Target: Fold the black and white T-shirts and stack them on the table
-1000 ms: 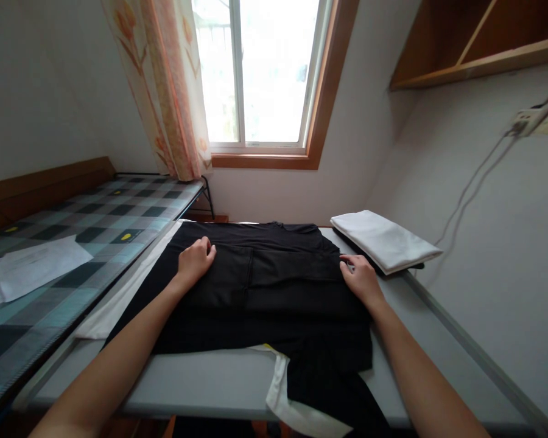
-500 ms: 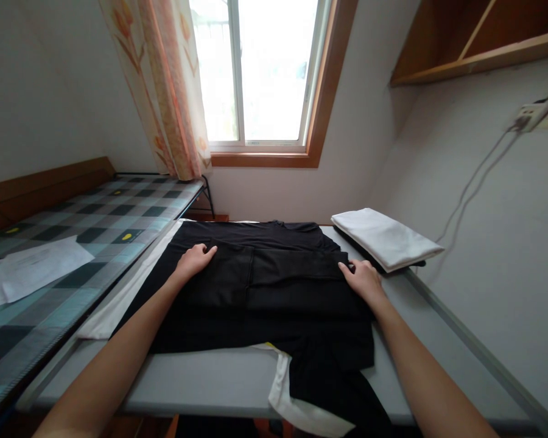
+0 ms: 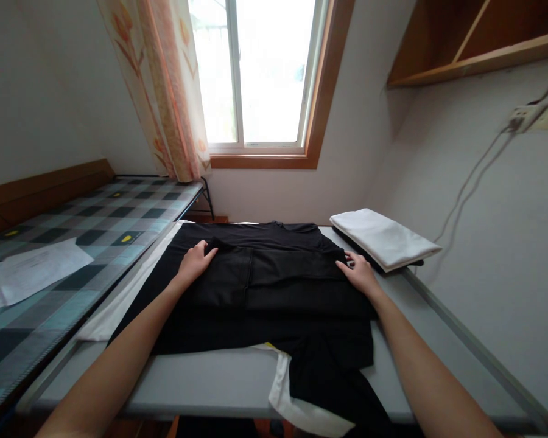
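Black garments point(image 3: 274, 328) lie spread over a grey table point(image 3: 205, 380), with a folded black piece point(image 3: 296, 267) on top. White cloth point(image 3: 281, 389) shows beneath them at the near edge and on the left. My left hand point(image 3: 198, 260) pinches the folded piece at its far left corner, which is slightly raised. At the far right corner of the same piece, my right hand point(image 3: 358, 271) grips the edge between thumb and fingers. The black garment's short sleeve point(image 3: 333, 389) hangs toward the near table edge.
A folded white cloth point(image 3: 386, 238) rests on something black at the table's back right. To the left is a bed with a checked cover point(image 3: 132, 243) and papers point(image 3: 41, 271). A wooden shelf point(image 3: 466, 61) and a wall socket point(image 3: 525, 117) are on the right.
Both hands keep their places at the folded piece's corners. The right hand has shifted slightly left, and the left corner of the cloth is lifted a little more.
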A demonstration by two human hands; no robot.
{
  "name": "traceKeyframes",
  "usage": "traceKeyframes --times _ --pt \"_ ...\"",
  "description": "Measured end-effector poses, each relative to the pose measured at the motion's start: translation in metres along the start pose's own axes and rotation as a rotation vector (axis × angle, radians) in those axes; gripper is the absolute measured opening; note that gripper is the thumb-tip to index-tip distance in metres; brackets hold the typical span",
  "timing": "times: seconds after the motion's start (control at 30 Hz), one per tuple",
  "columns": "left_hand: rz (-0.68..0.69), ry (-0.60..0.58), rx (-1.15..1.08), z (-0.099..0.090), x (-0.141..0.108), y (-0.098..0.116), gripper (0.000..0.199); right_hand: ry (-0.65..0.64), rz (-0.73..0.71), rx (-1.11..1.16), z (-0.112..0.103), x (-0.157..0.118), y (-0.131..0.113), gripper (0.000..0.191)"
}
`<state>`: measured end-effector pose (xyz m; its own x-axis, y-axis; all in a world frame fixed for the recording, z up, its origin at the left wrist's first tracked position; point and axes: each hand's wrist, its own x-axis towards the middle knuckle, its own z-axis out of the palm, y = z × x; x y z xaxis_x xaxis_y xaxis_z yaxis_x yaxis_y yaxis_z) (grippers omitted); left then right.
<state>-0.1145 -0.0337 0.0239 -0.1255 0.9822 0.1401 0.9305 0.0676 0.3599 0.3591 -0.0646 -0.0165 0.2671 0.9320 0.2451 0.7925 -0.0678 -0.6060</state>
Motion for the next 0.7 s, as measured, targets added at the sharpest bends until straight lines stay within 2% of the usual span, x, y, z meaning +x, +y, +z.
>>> traceKeyframes --times 0.07,0.17,0.23,0.3,0.37,0.43,0.57,0.7 --pt "0.016 0.031 -0.005 0.000 -0.001 0.001 0.039 -0.020 -0.014 0.208 -0.002 0.002 0.001 0.051" --pt "0.032 0.049 -0.015 0.000 -0.003 0.003 0.035 -0.002 0.121 0.387 -0.006 0.001 -0.001 0.063" --pt "0.040 0.052 -0.025 -0.001 -0.004 0.004 0.034 -0.019 0.225 0.427 -0.011 0.000 -0.004 0.057" --pt "0.046 0.054 -0.030 -0.001 -0.004 0.005 0.034 -0.104 0.266 0.412 -0.015 -0.002 -0.008 0.040" --pt "0.047 0.054 -0.030 -0.001 -0.004 0.005 0.035 -0.201 0.246 0.320 -0.017 -0.004 -0.014 0.030" --pt "0.046 0.053 -0.027 -0.001 -0.005 0.006 0.034 -0.236 0.192 0.152 -0.018 -0.007 -0.023 0.029" --pt "0.042 0.048 -0.019 -0.002 -0.005 0.007 0.033 -0.134 0.129 -0.252 -0.017 -0.020 -0.046 0.040" --pt "0.037 0.018 0.018 -0.002 -0.004 0.004 0.037 -0.128 0.173 -0.483 -0.013 -0.037 -0.068 0.047"
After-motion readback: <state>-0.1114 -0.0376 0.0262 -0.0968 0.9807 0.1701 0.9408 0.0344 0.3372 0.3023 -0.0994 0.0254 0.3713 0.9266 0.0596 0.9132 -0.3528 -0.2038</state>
